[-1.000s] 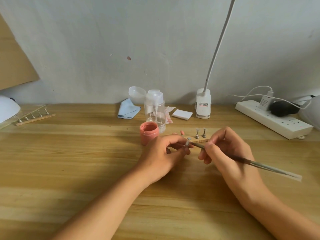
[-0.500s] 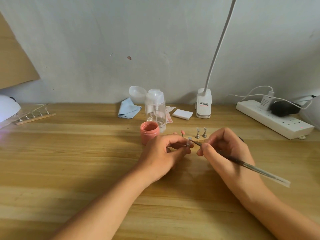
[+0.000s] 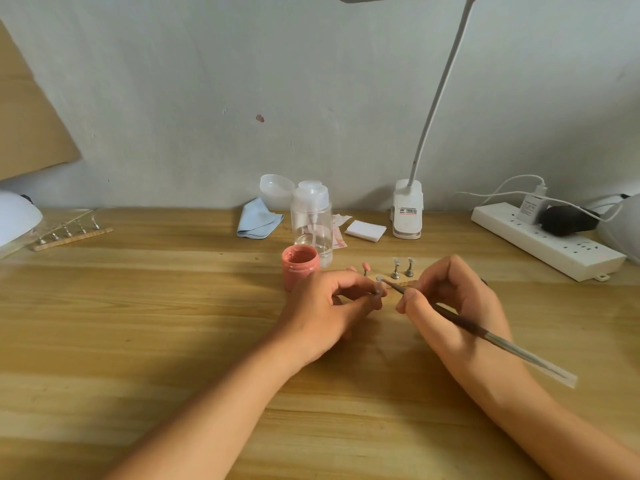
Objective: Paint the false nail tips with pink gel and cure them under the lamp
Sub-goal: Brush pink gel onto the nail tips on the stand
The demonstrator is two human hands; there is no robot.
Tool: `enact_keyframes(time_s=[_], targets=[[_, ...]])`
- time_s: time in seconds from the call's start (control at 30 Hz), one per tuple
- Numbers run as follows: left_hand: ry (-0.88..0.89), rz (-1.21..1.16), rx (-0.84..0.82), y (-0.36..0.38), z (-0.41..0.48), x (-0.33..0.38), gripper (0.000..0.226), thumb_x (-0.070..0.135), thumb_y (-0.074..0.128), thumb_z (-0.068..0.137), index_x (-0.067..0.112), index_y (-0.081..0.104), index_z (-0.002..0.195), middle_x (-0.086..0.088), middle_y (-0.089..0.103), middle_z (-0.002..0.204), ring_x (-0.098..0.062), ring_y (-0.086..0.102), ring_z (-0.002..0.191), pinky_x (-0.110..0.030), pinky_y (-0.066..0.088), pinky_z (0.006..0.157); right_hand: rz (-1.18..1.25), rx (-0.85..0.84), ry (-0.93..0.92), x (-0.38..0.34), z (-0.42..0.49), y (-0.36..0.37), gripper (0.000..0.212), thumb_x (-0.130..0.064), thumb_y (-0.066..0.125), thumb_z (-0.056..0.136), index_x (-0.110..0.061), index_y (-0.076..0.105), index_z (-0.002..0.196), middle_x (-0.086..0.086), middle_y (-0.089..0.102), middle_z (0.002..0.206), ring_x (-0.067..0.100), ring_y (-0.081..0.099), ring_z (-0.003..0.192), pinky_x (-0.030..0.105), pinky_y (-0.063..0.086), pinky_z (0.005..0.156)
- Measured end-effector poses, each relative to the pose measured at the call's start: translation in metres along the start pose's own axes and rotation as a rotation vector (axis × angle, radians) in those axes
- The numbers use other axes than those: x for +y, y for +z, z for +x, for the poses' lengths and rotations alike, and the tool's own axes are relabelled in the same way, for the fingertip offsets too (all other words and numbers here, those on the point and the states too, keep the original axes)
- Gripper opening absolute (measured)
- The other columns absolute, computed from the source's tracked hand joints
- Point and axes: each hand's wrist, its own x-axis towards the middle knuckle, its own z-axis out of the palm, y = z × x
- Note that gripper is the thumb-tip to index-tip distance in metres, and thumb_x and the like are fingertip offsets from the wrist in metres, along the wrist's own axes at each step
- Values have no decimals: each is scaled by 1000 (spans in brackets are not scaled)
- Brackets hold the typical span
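My left hand (image 3: 325, 306) pinches a small metal nail stand (image 3: 380, 288) with a nail tip on top. My right hand (image 3: 453, 303) grips a long brush (image 3: 491, 336) like a pen, its tip touching that nail tip. Behind the hands lies a wooden strip (image 3: 403, 281) with two upright stands (image 3: 402, 267) and one pink-painted tip (image 3: 365, 267). An open jar of pink gel (image 3: 300, 268) stands just left of them. The white curing lamp (image 3: 15, 221) sits at the far left edge.
A second strip of nail stands (image 3: 71, 233) lies by the curing lamp. A clear pump bottle (image 3: 312, 223), blue cloth (image 3: 258, 220), white pads (image 3: 365, 231) and a clip desk lamp (image 3: 408, 211) line the wall. A power strip (image 3: 547, 242) lies at right.
My right hand has drawn slightly back toward me and the brush handle has dropped lower at the right. My left hand keeps pinching the stand in the same spot.
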Motion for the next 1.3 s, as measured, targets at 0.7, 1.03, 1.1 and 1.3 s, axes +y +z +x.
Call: enact_keyframes(time_s=[0.7, 1.03, 1.1, 1.3], targets=[[69, 258, -58, -5, 3, 0, 19, 20, 69, 90, 39, 71, 85, 15, 74, 92, 1, 67, 89, -18, 49, 89, 123, -58, 7, -40, 32, 3, 13, -12, 57, 95, -18, 68, 96, -4, 74, 78, -4, 62, 70, 8, 45, 61], [131, 297, -41, -9, 3, -3, 8, 22, 68, 90, 28, 72, 91, 20, 71, 87, 20, 55, 94, 5, 30, 79, -383, -337, 138, -44, 110, 66, 19, -26, 73, 81, -22, 67, 63, -10, 70, 59, 2, 58, 53, 15, 40, 46], [129, 302, -34, -8, 4, -3, 7, 20, 68, 90, 27, 70, 88, 26, 65, 77, 19, 56, 83, 4, 30, 77, -453, -352, 148, -39, 110, 73, 18, -27, 72, 79, -24, 67, 62, -4, 72, 65, 6, 61, 57, 18, 43, 47], [129, 350, 2, -7, 3, 0, 12, 22, 68, 88, 33, 67, 84, 28, 61, 70, 16, 58, 76, 3, 33, 71, -417, -280, 140, -41, 101, 72, 10, -27, 69, 80, -24, 63, 72, -3, 70, 68, 10, 62, 67, 24, 45, 54]])
